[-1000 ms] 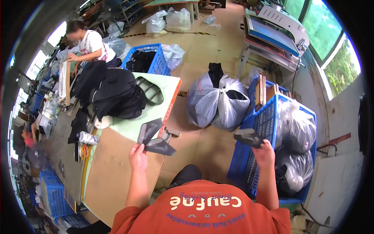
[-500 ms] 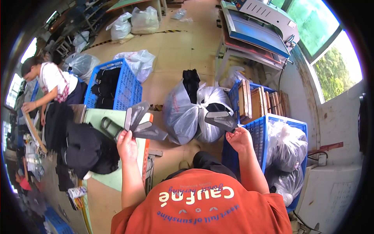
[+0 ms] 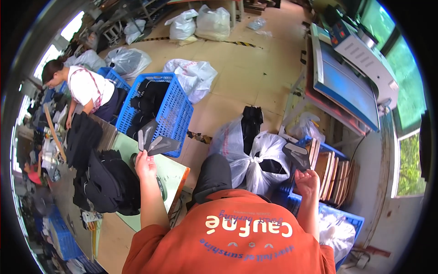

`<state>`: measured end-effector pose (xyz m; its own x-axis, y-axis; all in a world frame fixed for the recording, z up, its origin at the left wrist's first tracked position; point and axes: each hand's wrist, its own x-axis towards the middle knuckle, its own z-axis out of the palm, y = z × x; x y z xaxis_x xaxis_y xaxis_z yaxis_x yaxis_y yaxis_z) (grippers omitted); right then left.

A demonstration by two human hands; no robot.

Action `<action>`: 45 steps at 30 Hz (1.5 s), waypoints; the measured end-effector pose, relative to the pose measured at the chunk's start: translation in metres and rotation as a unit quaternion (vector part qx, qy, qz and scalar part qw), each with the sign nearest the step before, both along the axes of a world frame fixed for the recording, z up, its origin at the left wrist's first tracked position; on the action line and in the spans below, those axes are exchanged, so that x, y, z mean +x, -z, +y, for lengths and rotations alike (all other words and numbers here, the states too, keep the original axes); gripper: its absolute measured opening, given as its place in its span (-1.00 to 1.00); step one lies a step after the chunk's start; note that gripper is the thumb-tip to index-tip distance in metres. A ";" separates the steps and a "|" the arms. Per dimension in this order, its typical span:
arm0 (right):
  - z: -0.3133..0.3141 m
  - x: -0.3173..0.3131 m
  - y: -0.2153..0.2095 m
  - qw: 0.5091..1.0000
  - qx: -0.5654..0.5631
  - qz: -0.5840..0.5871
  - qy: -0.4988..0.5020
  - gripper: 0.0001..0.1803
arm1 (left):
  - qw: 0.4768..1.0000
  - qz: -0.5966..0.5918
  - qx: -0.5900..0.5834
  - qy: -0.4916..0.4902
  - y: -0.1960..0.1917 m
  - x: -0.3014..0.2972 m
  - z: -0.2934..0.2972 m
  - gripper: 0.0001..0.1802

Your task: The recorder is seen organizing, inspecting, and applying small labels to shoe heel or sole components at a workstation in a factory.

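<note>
My left hand (image 3: 145,165) holds up a few flat dark grey insole-shaped pieces (image 3: 154,142), fanned out above the green-topped table (image 3: 175,170). My right hand (image 3: 306,177) is raised on the other side and grips one more dark grey piece (image 3: 296,155) of the same shape, over a blue crate holding wooden boards (image 3: 336,173). Between my arms a clear tied bag with black cloth inside (image 3: 255,157) sits on the floor. Piles of black garments (image 3: 109,182) lie on the table just left of my left forearm.
A blue basket of black cloth (image 3: 175,109) stands beyond the table. A person in a white top (image 3: 86,86) bends over the bench at left. A large press machine (image 3: 346,77) stands at right. White bags (image 3: 196,77) lie on the floor.
My view has swung away from the table toward the floor and machine. Both hands stay raised with their grey pieces, now farther apart from the table surface.
</note>
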<state>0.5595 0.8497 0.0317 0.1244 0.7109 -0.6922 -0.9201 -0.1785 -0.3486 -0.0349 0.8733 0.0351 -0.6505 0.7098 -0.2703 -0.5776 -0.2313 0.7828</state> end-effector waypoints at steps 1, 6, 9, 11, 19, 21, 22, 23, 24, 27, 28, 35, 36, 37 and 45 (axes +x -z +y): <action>0.010 0.006 -0.002 1.000 0.001 0.005 0.001 -0.70 | 0.999 0.006 -0.026 -0.033 0.004 -0.003 -0.001 -0.83; 0.048 0.027 -0.020 0.999 0.047 -0.001 -0.011 -0.70 | 0.985 0.061 -0.077 -0.140 0.032 -0.017 -0.002 -0.77; 0.067 0.044 -0.023 0.998 0.055 -0.023 0.019 -0.70 | 0.979 0.060 -0.102 -0.165 0.042 -0.020 0.003 -0.75; 0.083 0.052 -0.018 0.998 0.038 -0.038 0.043 -0.72 | 0.976 0.050 -0.109 -0.180 0.058 -0.029 0.009 -0.75; 0.218 0.001 -0.008 0.998 -0.007 -0.051 -0.040 -0.81 | 0.969 0.069 -0.165 -0.169 0.100 -0.057 0.036 -0.80; 0.272 -0.037 -0.006 0.995 -0.004 -0.050 -0.086 -0.79 | 0.972 0.068 -0.169 -0.151 0.104 -0.059 0.045 -0.82; 0.304 -0.059 -0.011 0.993 -0.001 -0.053 -0.103 -0.78 | 0.969 0.075 -0.192 -0.134 0.101 -0.056 0.050 -0.84; 0.338 -0.076 -0.005 0.988 -0.009 -0.052 -0.142 -0.78 | 0.968 0.082 -0.229 -0.071 0.119 -0.072 0.033 -0.88; 0.373 -0.093 0.001 0.988 -0.050 -0.045 -0.138 -0.76 | 0.970 0.112 -0.208 -0.056 0.120 -0.070 0.036 -0.86; 0.464 -0.157 0.011 0.981 -0.034 -0.054 -0.185 -0.82 | 0.965 -0.052 -0.243 -0.078 0.101 -0.074 0.033 -0.85; 0.494 -0.170 0.027 0.975 -0.014 0.012 -0.221 -0.83 | 0.943 -0.050 -0.307 -0.118 0.105 -0.082 0.026 -0.80; 0.640 -0.226 0.041 0.986 0.045 -0.025 -0.162 -0.86 | 0.818 0.203 -0.525 0.119 0.086 -0.126 0.070 -0.84; 0.650 -0.213 0.043 0.992 0.012 -0.031 -0.118 -0.86 | 0.732 0.489 -0.382 0.281 0.091 -0.148 0.066 -0.89; 0.657 -0.198 0.050 0.991 0.014 -0.041 -0.127 -0.86 | 0.646 0.169 -0.623 0.408 0.114 -0.184 0.073 -0.81; 0.581 -0.047 0.094 0.977 -0.112 -0.121 0.135 -0.84 | 0.357 0.337 -0.541 0.683 0.076 -0.244 0.344 -0.73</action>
<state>0.5123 1.4305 -0.0621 0.4663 0.4639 -0.7532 -0.8396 -0.0362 -0.5420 -0.2793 1.2177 -0.0411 -0.0736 0.2063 -0.9757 0.8303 0.5547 0.0547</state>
